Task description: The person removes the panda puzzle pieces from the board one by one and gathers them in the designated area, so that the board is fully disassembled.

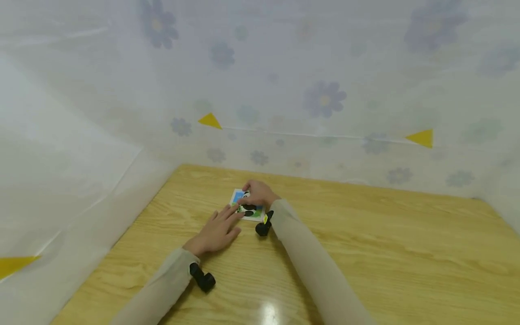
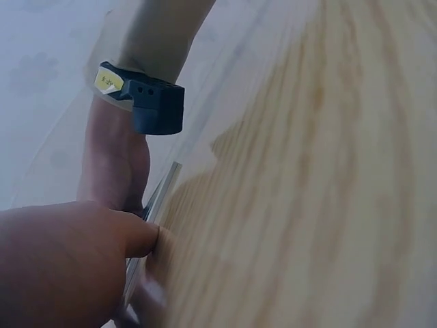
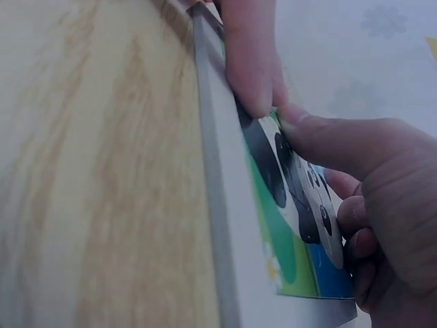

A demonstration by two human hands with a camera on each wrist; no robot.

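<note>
A small panda picture card (image 1: 255, 213) lies flat on the wooden table (image 1: 365, 253) near its far edge. My left hand (image 1: 217, 230) rests on the table with straight fingers touching the card's near left edge. My right hand (image 1: 257, 193) sits over the card with curled fingers. In the right wrist view the right hand (image 3: 369, 171) has its thumb pressed on the panda picture (image 3: 293, 184) and its fingers curled at the card's far edge, while a left fingertip (image 3: 249, 61) presses the card's rim. The left wrist view shows my left hand (image 2: 61, 266) against the card's thin edge (image 2: 158, 195).
A translucent sheet with faded flowers (image 1: 325, 99) walls the table at the back and left, with yellow triangles (image 1: 421, 137) on it. Black wrist cameras (image 1: 263, 225) sit on both sleeved forearms. Bare wood stretches to the right and front.
</note>
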